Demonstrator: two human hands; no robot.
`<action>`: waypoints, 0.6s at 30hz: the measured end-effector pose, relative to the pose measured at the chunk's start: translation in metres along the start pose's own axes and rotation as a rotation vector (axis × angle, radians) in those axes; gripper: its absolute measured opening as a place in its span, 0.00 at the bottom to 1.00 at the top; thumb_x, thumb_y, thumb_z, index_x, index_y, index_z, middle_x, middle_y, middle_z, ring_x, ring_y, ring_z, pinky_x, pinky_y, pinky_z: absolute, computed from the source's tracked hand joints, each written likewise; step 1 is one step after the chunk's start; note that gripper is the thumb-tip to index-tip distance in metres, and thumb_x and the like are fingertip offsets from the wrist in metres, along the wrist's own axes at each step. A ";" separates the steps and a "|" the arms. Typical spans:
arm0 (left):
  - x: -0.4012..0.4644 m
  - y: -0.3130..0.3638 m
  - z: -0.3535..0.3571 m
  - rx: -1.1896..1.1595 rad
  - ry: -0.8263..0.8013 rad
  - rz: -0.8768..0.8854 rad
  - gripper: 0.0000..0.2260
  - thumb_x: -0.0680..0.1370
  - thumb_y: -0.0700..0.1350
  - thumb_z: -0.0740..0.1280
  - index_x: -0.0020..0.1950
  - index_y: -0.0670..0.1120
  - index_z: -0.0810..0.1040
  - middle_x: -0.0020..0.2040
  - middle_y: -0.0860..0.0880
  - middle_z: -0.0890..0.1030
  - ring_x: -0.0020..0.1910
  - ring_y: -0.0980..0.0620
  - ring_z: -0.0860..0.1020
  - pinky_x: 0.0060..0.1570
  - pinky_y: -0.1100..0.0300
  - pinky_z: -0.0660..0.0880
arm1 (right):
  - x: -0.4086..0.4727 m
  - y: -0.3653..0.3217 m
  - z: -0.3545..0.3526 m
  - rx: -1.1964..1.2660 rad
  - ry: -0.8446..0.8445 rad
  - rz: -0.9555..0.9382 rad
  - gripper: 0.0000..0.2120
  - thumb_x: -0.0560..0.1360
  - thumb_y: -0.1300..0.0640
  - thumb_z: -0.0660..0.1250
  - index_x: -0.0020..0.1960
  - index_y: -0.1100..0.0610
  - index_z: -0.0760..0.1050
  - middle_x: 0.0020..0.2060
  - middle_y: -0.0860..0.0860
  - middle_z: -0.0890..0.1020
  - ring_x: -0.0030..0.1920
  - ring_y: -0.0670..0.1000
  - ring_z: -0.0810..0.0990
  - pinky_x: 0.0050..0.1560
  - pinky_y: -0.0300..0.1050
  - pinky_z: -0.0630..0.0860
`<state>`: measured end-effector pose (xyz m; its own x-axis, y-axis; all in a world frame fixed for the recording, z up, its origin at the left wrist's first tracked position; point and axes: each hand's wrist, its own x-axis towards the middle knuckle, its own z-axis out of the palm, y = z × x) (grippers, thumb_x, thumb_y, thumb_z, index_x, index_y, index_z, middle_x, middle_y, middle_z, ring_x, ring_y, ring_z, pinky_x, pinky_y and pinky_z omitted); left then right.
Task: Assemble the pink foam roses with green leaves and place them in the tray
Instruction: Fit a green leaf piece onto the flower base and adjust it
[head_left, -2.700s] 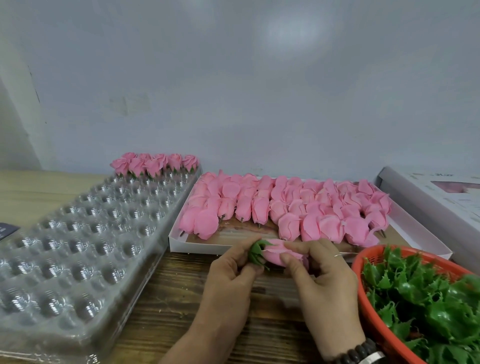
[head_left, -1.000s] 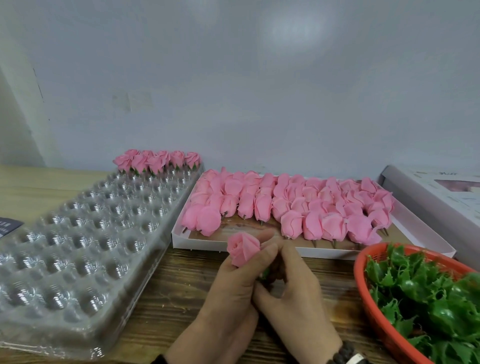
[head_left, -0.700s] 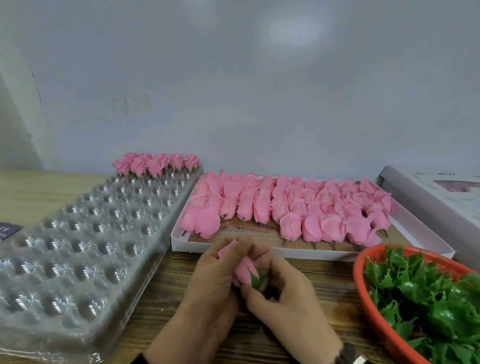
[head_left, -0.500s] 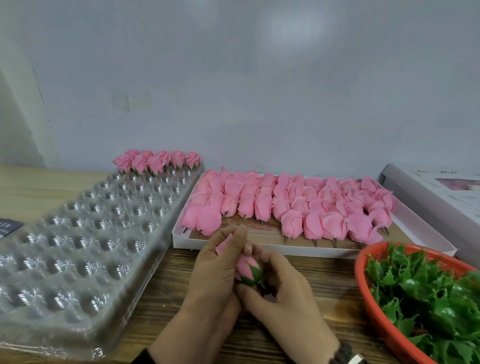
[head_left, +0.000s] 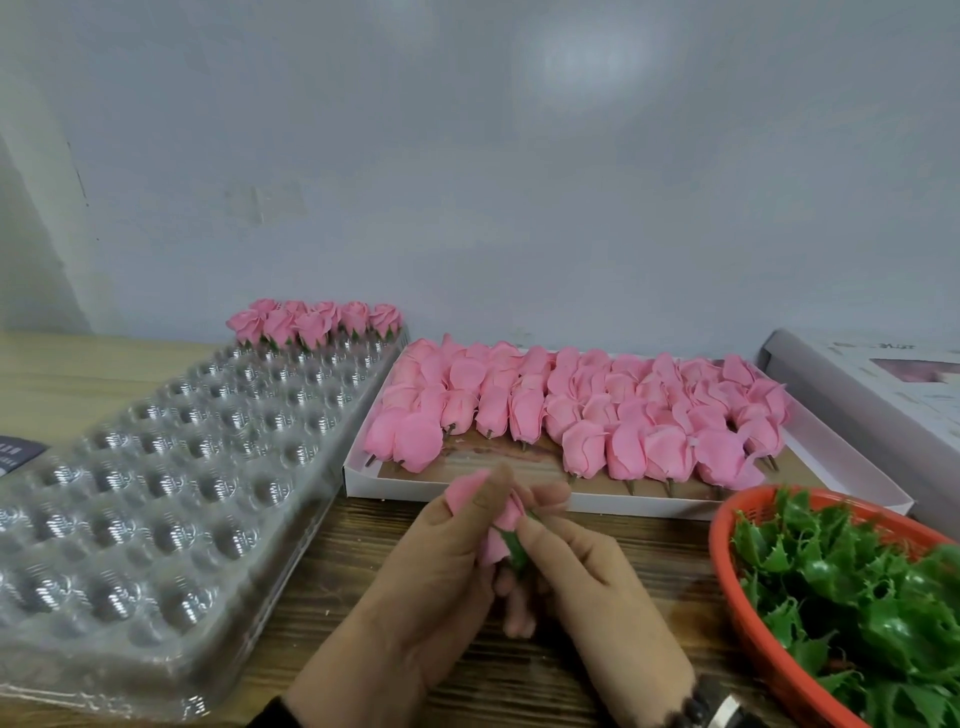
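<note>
Both hands meet over the wooden table front centre. My left hand (head_left: 436, 561) grips a pink foam rose (head_left: 501, 525), thumb across its petals. My right hand (head_left: 587, 577) pinches the green leaf piece (head_left: 515, 548) at the rose's base. The clear plastic tray (head_left: 156, 499) with rows of round cups lies at the left; a row of finished roses (head_left: 317, 322) stands along its far end. A white cardboard box (head_left: 582, 501) behind my hands holds several bare pink roses (head_left: 576, 415). A red basket (head_left: 748, 623) of green leaves (head_left: 857, 587) sits at the right.
A white flat box (head_left: 872, 384) lies at the far right against the grey wall. A dark card (head_left: 15, 454) pokes in at the left edge. Bare wooden tabletop (head_left: 649, 551) shows between my hands and the basket.
The rose was held upright above my left hand, then brought down between both hands and turned. Its leaf base now faces my right fingers.
</note>
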<state>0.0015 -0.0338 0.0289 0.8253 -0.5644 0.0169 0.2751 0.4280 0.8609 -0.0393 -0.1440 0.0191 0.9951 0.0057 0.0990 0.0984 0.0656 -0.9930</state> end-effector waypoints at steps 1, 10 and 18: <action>0.000 0.001 0.001 -0.009 0.036 0.002 0.12 0.69 0.54 0.67 0.33 0.47 0.81 0.48 0.41 0.82 0.25 0.46 0.72 0.21 0.60 0.70 | -0.001 0.001 0.002 -0.046 0.024 -0.039 0.16 0.69 0.43 0.71 0.40 0.56 0.80 0.29 0.54 0.80 0.28 0.50 0.76 0.31 0.38 0.72; 0.002 -0.004 0.001 -0.030 0.127 0.030 0.27 0.63 0.58 0.73 0.48 0.36 0.80 0.48 0.37 0.80 0.47 0.40 0.78 0.51 0.46 0.75 | -0.002 0.003 0.004 -0.261 0.227 -0.186 0.08 0.67 0.61 0.73 0.45 0.53 0.80 0.42 0.52 0.84 0.37 0.44 0.80 0.39 0.37 0.76; 0.000 -0.010 0.001 -0.004 -0.050 -0.037 0.28 0.53 0.56 0.82 0.46 0.41 0.84 0.45 0.39 0.74 0.37 0.49 0.72 0.26 0.63 0.67 | -0.003 -0.003 -0.001 -0.092 0.163 -0.117 0.14 0.65 0.47 0.70 0.36 0.60 0.79 0.21 0.53 0.74 0.23 0.46 0.72 0.27 0.36 0.68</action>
<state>-0.0015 -0.0391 0.0205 0.7889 -0.6144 0.0105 0.3071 0.4089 0.8594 -0.0422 -0.1449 0.0216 0.9648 -0.1589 0.2094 0.2065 -0.0349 -0.9778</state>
